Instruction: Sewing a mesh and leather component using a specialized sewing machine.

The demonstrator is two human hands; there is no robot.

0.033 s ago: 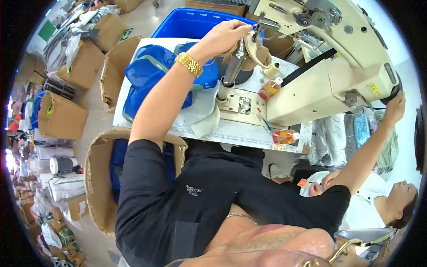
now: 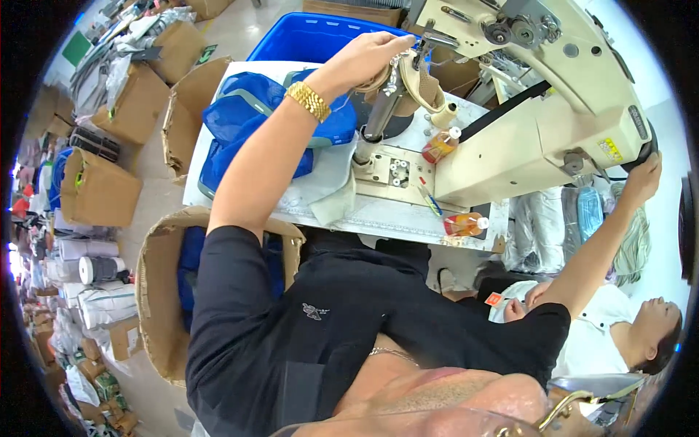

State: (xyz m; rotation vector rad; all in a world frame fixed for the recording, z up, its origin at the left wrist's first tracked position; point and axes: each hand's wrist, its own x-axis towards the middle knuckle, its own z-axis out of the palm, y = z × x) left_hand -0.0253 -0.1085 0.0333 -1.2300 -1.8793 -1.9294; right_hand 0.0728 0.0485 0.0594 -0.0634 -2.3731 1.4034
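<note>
The left hand (image 2: pixel 368 60), wrist ringed by a gold watch (image 2: pixel 309 100), reaches forward and closes its fingers on a tan shoe upper (image 2: pixel 419 81) at the needle post of a cream industrial sewing machine (image 2: pixel 553 95); the right hand (image 2: pixel 644 177) stretches to the far right and lies on the dark handwheel (image 2: pixel 648 149) at the machine's end. The shoe upper is a curved, beige-tan piece with a paler lining edge, draped over the upright post at the back of the white table (image 2: pixel 378 215). Its far side is hidden behind the left hand's fingers and the machine head, so its full outline cannot be made out. Whether the right hand's fingers wrap the handwheel or merely press against it cannot be told, since the wheel sits at the blurred rim of the view. Two small orange-filled bottles (image 2: pixel 466 223) stand on the table, blue fabric pieces (image 2: pixel 251 109) lie at its left end, and a blue plastic crate (image 2: pixel 309 40) stands behind. An open cardboard box (image 2: pixel 156 291) stands on the floor beside the person's left arm.
</note>
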